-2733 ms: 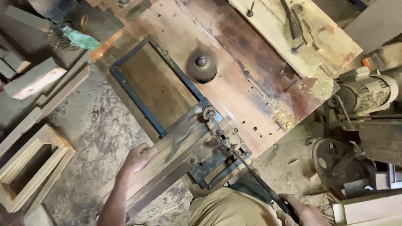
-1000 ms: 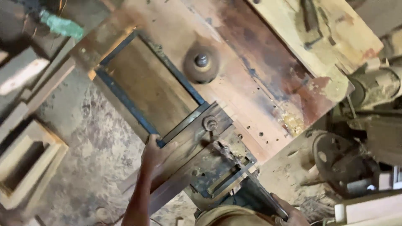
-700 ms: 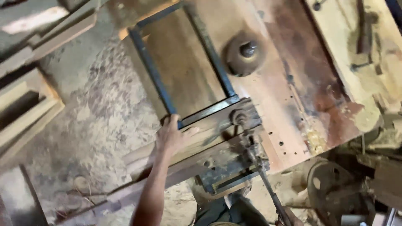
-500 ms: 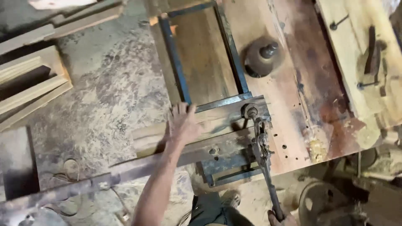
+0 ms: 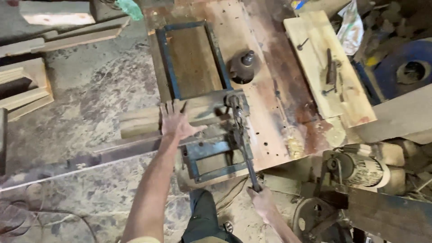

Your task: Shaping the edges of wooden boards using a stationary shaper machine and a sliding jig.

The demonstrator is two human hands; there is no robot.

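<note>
My left hand [image 5: 176,122] lies flat, fingers spread, on a wooden workpiece [image 5: 148,121] resting across the machine table. A long dark plank [image 5: 90,158] runs out to the left below it. My right hand [image 5: 262,200] grips the end of a dark metal lever [image 5: 245,148] that rises to a clamp mechanism [image 5: 234,102] beside the workpiece. A blue metal sliding frame [image 5: 167,58] sits above the workpiece, and a round spindle cutter [image 5: 243,66] stands to its right on the rusty wooden tabletop [image 5: 274,85].
A pale board [image 5: 348,96] with tools lies on the table's right. An electric motor [image 5: 360,168] and a pulley wheel [image 5: 312,218] sit lower right. Wooden frames [image 5: 27,92] and planks [image 5: 76,38] lie on the dusty floor at left.
The view has swung, so the table now appears more upright. My left hand has stayed pressed on the workpiece, and my right hand has kept hold of the lever end.
</note>
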